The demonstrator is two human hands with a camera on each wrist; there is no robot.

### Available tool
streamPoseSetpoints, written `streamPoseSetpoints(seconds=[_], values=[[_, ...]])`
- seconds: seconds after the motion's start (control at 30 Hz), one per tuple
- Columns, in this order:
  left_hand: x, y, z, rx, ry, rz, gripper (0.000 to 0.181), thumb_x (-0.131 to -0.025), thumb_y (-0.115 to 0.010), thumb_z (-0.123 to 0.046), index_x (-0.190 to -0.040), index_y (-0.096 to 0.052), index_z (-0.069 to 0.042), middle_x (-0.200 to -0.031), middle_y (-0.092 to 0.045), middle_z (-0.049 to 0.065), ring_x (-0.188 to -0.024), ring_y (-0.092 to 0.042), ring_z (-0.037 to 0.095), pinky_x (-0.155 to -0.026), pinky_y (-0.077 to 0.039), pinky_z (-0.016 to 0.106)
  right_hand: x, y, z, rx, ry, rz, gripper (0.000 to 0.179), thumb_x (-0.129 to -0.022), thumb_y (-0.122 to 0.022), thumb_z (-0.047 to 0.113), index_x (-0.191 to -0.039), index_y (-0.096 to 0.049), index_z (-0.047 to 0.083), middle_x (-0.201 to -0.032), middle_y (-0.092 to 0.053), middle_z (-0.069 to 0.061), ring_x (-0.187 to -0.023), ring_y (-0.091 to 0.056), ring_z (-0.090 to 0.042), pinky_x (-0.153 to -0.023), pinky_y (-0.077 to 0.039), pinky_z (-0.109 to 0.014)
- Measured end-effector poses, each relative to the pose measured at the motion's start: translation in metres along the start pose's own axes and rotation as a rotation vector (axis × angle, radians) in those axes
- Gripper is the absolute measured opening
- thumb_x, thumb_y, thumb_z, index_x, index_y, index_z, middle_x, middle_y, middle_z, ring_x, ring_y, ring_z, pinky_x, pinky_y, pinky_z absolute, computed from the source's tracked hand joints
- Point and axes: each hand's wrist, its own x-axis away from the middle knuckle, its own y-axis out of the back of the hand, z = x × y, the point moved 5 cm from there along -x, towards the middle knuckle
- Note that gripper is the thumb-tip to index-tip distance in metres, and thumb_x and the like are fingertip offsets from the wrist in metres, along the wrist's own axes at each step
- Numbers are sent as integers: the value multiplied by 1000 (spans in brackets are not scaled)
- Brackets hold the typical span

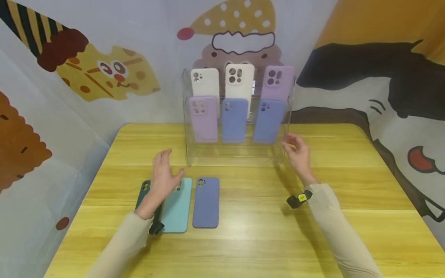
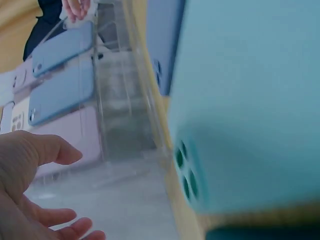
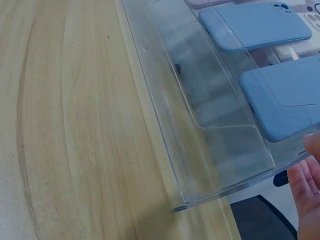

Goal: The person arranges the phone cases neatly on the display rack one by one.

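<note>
A clear stepped display stand holds phone cases in two tiers. In its front tier are a lilac case, a blue case and another blue case. My right hand pinches the stand's right side edge, the thumb and fingers on either side of it in the right wrist view. Off the stand's front left corner, my left hand hovers with fingers spread and nothing in it. Beneath and beside it lie a light teal case, a dark green case partly hidden by the hand, and a purple-blue case.
Two cream cases and a lilac case stand in the rear tier. A cartoon-printed cloth hangs behind the wooden table. A black wrist camera sits at the right cuff.
</note>
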Motion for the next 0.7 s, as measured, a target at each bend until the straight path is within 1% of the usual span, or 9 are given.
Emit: streamPoseSetpoints(seconds=[0.07, 0.17, 0.23, 0.3, 0.4, 0.5, 0.6, 0.7], values=[[5, 5, 9, -12, 29, 21, 71, -78, -71, -9, -134, -34, 13, -132, -35, 31, -119, -36, 42, -93, -42, 54, 2, -1, 9, -11, 3, 5, 31, -84, -59, -13, -114, -52, -17, -107, -57, -32, -95, -58, -23, -83, -49, -12], [12, 10, 22, -37, 57, 35, 68, -79, -70, -9, -133, -35, 14, -129, -37, 33, -108, -43, 42, -79, -48, 53, 5, -3, 20, -4, -8, 13, 32, -84, -57, -16, -115, -50, -20, -110, -54, -37, -95, -57, -25, -82, -48, -11], [16, 11, 30, -51, 78, 48, 68, -78, -70, -8, -132, -35, 15, -127, -37, 34, -103, -44, 42, -74, -49, 53, 5, -2, 20, 2, -5, 14, 32, -84, -57, -15, -115, -50, -20, -109, -55, -37, -93, -57, -18, -82, -48, -10], [19, 12, 37, -77, 96, 55, 69, -77, -71, -8, -131, -35, 17, -124, -38, 36, -103, -44, 44, -74, -49, 53, 5, -2, 20, 8, -7, 11, 32, -84, -58, -15, -114, -50, -20, -109, -55, -37, -91, -57, -13, -81, -48, -10], [23, 14, 46, -127, 134, 87, 71, -77, -72, -10, -130, -34, 20, -121, -39, 37, -107, -42, 47, -78, -47, 55, 5, -1, 20, 10, -5, 6, 31, -84, -58, -15, -113, -51, -20, -108, -55, -37, -89, -56, -9, -81, -48, -10], [28, 15, 54, -190, 190, 149, 74, -76, -72, -14, -129, -33, 21, -119, -39, 38, -109, -40, 49, -80, -46, 56, 5, -1, 21, 1, -1, 5, 30, -83, -58, -15, -113, -51, -20, -108, -54, -39, -89, -57, -9, -81, -48, -10], [33, 14, 60, -233, 247, 215, 77, -75, -73, -17, -129, -33, 21, -121, -37, 39, -112, -37, 51, -84, -44, 58, 5, -2, 22, -4, -4, 5, 30, -84, -58, -15, -113, -52, -20, -107, -54, -39, -89, -57, -10, -80, -48, -10], [37, 14, 65, -274, 287, 265, 81, -74, -75, -21, -130, -32, 20, -123, -36, 40, -113, -36, 53, -84, -44, 60, 5, -2, 22, 2, -7, 7, 30, -84, -57, -15, -113, -51, -20, -107, -54, -39, -89, -57, -11, -80, -48, -10]])
